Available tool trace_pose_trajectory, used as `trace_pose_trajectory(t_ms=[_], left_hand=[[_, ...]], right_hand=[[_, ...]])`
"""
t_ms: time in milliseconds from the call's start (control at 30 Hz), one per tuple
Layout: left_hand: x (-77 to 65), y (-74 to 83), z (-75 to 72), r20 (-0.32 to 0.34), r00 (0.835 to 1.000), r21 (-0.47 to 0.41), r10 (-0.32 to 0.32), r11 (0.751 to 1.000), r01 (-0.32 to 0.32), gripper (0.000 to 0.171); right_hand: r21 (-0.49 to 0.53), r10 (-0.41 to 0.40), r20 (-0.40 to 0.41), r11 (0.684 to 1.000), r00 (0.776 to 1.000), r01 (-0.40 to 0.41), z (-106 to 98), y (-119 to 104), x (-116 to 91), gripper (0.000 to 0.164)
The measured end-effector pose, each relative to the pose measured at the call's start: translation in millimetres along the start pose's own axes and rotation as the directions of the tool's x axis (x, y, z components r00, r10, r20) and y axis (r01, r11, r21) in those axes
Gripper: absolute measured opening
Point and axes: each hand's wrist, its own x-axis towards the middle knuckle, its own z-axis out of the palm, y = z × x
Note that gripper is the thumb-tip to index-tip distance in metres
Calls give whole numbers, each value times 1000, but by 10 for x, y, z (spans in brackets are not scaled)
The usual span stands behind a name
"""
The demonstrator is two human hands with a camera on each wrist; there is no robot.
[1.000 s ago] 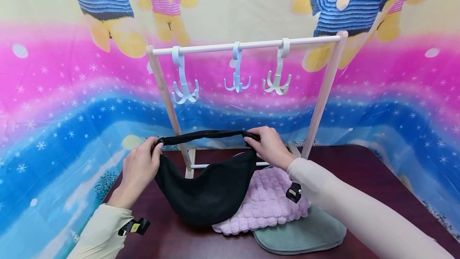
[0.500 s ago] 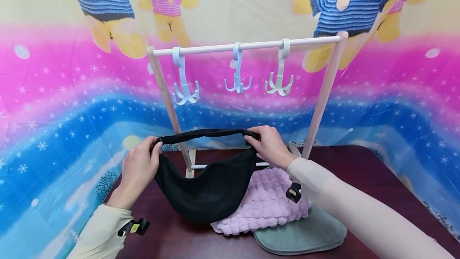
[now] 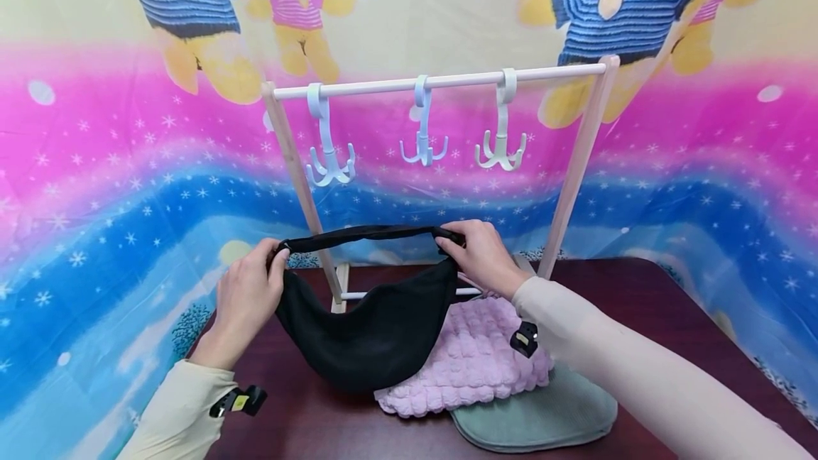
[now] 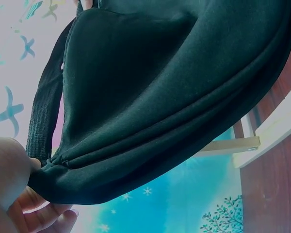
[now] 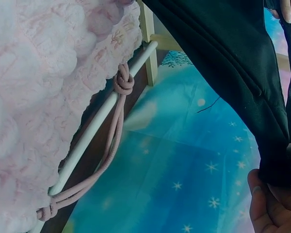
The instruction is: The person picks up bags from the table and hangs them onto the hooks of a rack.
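Note:
A black cloth shoulder bag (image 3: 371, 339) hangs between my two hands above the table, its strap (image 3: 364, 233) stretched across the top. My left hand (image 3: 248, 297) pinches the left end, where strap and body meet. At the right end, my right hand (image 3: 482, 254) grips the same kind of junction. In the left wrist view the bag (image 4: 150, 92) fills most of the picture, with thumb and fingers at its corner. The right wrist view shows fingers (image 5: 262, 208) around the other end of the bag (image 5: 233, 63).
A wooden rack (image 3: 578, 169) with a white rod (image 3: 371, 86) carries three multi-prong hooks, among them a middle hook (image 3: 422, 126). A pink puffy bag (image 3: 479, 360) with a knotted cord handle (image 5: 111, 136) lies partly over a grey-green bag (image 3: 543, 414) on the dark red table (image 3: 639, 332).
Both hands have raised the black bag very slightly, the right one a little more. The right-hand hook on the rod has swung slightly to the right.

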Motion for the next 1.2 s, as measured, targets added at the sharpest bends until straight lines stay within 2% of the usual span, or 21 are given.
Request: trace_pose_trajectory(t_ms=[300,1200], left_hand=[[18,24,-20,-16,1000,2,4,1000,-4,17],[36,93,-94,-91,995,-24,49,998,-51,17]], right_hand=[[-1,-16,-10,1000,1000,16,-49,-22,11,23],[3,-43,-58,999,997,44,-129,-57,23,32]])
